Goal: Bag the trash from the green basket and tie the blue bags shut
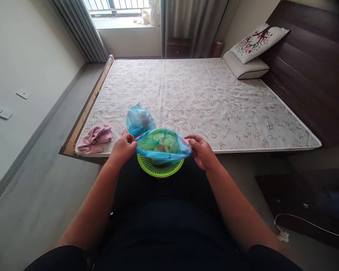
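Note:
A thin blue plastic garbage bag [158,154] is stretched wide over a lime-green slatted wastebasket [161,174]. My left hand [123,149] is closed on the left end of the bag's rim, where a pink drawstring shows. At the right end, my right hand [202,151] pinches the rim between thumb and fingers. Inside the mouth of the bag lies some crumpled, lighter stuff that I cannot make out. Just behind stands a second blue bag [140,121], puffed up with contents, on the mattress.
The mattress [192,101] with printed letters spreads ahead. A pink cloth [94,139] lies on its near left corner. Pillows [245,66] lean by the dark headboard [307,75]. A dark nightstand [296,203] with a white cable is at my right.

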A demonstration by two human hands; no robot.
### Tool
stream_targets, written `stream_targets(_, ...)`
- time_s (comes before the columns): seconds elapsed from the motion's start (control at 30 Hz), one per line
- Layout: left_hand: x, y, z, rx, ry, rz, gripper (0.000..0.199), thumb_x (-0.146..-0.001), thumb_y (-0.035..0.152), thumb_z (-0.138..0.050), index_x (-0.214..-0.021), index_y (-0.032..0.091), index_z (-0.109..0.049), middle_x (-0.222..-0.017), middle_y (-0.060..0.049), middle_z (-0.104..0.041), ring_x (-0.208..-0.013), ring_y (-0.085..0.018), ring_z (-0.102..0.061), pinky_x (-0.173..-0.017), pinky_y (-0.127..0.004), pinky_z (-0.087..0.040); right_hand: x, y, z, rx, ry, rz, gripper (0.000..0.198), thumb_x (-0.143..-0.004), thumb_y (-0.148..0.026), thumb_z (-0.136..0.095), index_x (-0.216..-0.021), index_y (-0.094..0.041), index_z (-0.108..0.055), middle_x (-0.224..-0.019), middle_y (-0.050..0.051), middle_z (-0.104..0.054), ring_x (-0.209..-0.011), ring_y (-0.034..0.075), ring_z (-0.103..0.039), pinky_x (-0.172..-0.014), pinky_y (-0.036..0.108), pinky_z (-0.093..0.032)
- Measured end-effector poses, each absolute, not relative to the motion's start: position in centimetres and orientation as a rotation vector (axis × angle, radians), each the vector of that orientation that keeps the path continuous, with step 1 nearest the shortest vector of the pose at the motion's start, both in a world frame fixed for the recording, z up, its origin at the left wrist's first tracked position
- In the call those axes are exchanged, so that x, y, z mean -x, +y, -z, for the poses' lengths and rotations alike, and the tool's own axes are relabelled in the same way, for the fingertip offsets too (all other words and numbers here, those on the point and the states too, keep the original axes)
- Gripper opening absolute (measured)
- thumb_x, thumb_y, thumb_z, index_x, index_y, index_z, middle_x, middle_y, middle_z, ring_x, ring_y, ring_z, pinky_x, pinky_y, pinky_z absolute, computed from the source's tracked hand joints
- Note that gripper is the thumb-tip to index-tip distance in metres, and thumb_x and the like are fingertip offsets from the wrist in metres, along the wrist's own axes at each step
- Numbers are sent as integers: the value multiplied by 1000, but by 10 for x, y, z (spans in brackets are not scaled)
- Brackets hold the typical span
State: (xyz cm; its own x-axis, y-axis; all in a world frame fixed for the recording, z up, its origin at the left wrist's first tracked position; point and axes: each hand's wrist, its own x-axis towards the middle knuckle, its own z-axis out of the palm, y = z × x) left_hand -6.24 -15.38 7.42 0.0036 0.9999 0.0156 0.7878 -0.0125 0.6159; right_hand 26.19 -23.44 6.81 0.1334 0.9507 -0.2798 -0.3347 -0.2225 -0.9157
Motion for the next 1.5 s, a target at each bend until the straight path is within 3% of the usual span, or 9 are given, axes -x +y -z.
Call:
stream_targets(0.2, 58, -151, -49, -1784, 1580, -218, 32, -83, 53, -70, -68, 24, -68, -60, -5, -66, -54, -23, -60, -53, -31, -38, -274, -235, -49, 1639, -1035, -1418, 55, -72, -42, -91, -120, -23, -75, -70, -1, -72, -61, 18, -65, -56, 28, -44)
stream_targets(0.4, 52, -149, -36, -1902, 1670, -502, 34, -94, 48, -57, -72, 23, -68, -74, -8, -71, -71, -25, -62, -66, -33, -43, -285, -230, -34, 1756, -977, -1270, 51, -67, -29, -90, -116, -23, -78, -74, 1, -78, -67, 21, -71, -62, 30, -48)
stream_targets(0.57, 52, -143, -45, -1725, 1540, -957, 35, -96, 49, -59, -95, 19, -77, -100, -9, -77, -93, -24, -69, -85, -33, -52, -289, -224, -36, 1645, -909, -1315, 29, -70, -45, -84, -80, -18, -77, -72, 3, -74, -65, 15, -61, -61, 28, -45)
stream_targets(0.7, 47, -141, -54, -1486, 1385, -1260, 37, -96, 54, -67, -98, 18, -78, -108, -9, -78, -100, -22, -72, -89, -32, -57, -283, -217, -48, 1405, -723, -1109, 35, -72, -52, -81, -84, -21, -73, -74, 0, -68, -66, 13, -59, -63, 27, -48)
stream_targets(1.0, 30, -140, -85, -1146, 1145, -1472, 44, -89, 63, -78, -101, 21, -69, -123, -11, -80, -108, -27, -80, -89, -36, -61, -272, -203, -76, 1200, -707, -906, 25, -84, -47, -76, -97, -26, -73, -115, 5, -75, -109, 20, -69, -79, 30, -56)
stream_targets(1.17, 33, -144, -104, -1214, 1140, -1599, 40, -91, 62, -76, -105, 26, -70, -147, -8, -71, -139, -31, -66, -97, -39, -62, -269, -208, -96, 1105, -883, -743, 18, -92, -45, -73, -91, -27, -75, -144, 4, -67, -136, 26, -61, -98, 40, -58)
stream_targets(1.27, 31, -153, -116, -1255, 1076, -1587, 42, -94, 65, -71, -120, 31, -71, -138, -7, -76, -136, -32, -69, -101, -44, -61, -263, -214, -112, 1014, -948, -699, 19, -92, -47, -75, -87, -29, -75, -143, 3, -68, -146, 29, -56, -103, 48, -58)
stream_targets(1.37, 24, -162, -122, -1290, 1028, -1540, 62, -94, 67, -70, -146, 33, -63, -119, -9, -80, -118, -31, -77, -98, -46, -63, -253, -220, -128, 917, -965, -775, 23, -88, -51, -80, -84, -29, -76, -128, 4, -73, -138, 30, -63, -103, 52, -60)
stream_targets(1.5, 14, -175, -125, -1330, 985, -1428, 79, -88, 60, -79, -158, 31, -56, -109, -9, -80, -85, -25, -80, -87, -42, -65, -239, -227, -144, 795, -984, -1003, 25, -85, -55, -86, -91, -31, -81, -89, 0, -73, -91, 23, -76, -89, 49, -65)
